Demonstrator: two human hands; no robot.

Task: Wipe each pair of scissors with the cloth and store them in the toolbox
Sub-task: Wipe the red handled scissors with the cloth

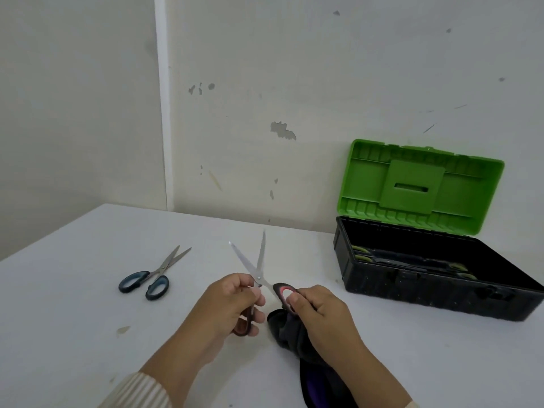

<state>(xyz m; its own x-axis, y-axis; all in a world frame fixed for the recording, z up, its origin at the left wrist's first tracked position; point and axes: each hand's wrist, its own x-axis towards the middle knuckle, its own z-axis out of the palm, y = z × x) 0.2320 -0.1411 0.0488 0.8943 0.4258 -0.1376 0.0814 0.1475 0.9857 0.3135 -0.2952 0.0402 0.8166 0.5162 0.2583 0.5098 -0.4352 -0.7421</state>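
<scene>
On the left of the white counter (pixel 73 304) a pair of blue-handled scissors (pixel 150 278) lies flat, blades slightly parted and pointing away toward the wall, well apart from the hands. A small chip mars the smooth surface nearer the front edge.

In the middle, the left hand (pixel 232 304), in a ribbed cream sleeve (pixel 138 390), has its fingers curled round one dark handle of the red-handled scissors (pixel 250 266). These are held above the counter, their steel blades spread in a narrow V pointing away. The right hand (pixel 321 313) pinches the other handle loop, thumb laid across its red lining, and also grips a bunched dark cloth (pixel 284 331) that hangs under the wrist down to the counter.

To the right stands the toolbox (pixel 412 293), a scuffed black plastic tub. Its ribbed green lid (pixel 365 178) is thrown open and stands up by the wall behind. Dark tools lie inside; I cannot make them out.

The wall (pixel 294 69) is off-white, scraped, with patches of flaked paint.
</scene>
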